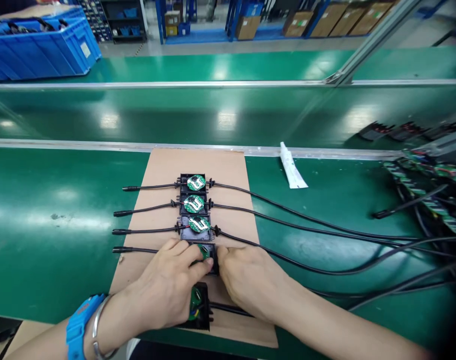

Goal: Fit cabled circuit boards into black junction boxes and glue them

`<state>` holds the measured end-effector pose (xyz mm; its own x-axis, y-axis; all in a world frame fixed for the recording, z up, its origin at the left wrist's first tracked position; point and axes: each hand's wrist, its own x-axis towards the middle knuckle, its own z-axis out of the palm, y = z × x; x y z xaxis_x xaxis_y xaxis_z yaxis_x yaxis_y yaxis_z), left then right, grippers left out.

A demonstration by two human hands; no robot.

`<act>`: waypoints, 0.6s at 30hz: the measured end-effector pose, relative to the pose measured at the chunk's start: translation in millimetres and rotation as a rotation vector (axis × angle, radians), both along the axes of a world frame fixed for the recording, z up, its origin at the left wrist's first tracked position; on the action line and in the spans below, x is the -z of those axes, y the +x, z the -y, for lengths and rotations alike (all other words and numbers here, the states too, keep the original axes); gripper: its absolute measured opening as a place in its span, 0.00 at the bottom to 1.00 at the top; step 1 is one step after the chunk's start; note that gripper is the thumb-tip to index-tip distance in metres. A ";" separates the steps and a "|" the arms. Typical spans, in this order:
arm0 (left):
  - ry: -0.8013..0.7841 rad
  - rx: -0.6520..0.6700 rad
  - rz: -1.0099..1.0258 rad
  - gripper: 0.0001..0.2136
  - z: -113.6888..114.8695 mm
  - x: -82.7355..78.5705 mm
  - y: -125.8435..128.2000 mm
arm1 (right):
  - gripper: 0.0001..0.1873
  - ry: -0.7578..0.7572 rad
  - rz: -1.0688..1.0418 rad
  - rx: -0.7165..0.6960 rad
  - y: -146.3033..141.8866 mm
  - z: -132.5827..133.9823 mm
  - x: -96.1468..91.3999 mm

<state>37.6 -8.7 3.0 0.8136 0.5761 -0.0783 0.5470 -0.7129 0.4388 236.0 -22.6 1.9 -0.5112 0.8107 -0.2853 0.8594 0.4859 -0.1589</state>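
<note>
My left hand [175,280] grips a black plastic housing [213,257], thumb and fingers over the round green circuit board [204,250] inside. At the housing's right end my right hand [246,272] is closed in a pinch around its black cable [325,294]; the fingertips and gripped part are hidden. Above them, three similar housings lie in a column, each with a green board [198,224] and cables out both sides. Another housing [203,315] sits below, partly covered by my left hand. All rest on a cardboard sheet [197,160].
A white tube [292,167] lies on the green table [62,200], right of the cardboard. Cables run right to a pile of circuit boards and wires [430,195]. A metal rail [100,146] borders the table's back. A blue crate [43,47] stands at the far left.
</note>
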 end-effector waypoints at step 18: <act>0.072 -0.200 0.231 0.17 -19.4 1.2 -16.1 | 0.06 0.185 -0.524 0.108 29.1 -14.5 8.3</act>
<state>21.4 10.7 1.8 0.6750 0.7239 0.1424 0.5714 -0.6351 0.5197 265.1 -8.1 -6.4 -0.4579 0.8785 0.1360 0.7350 0.4602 -0.4980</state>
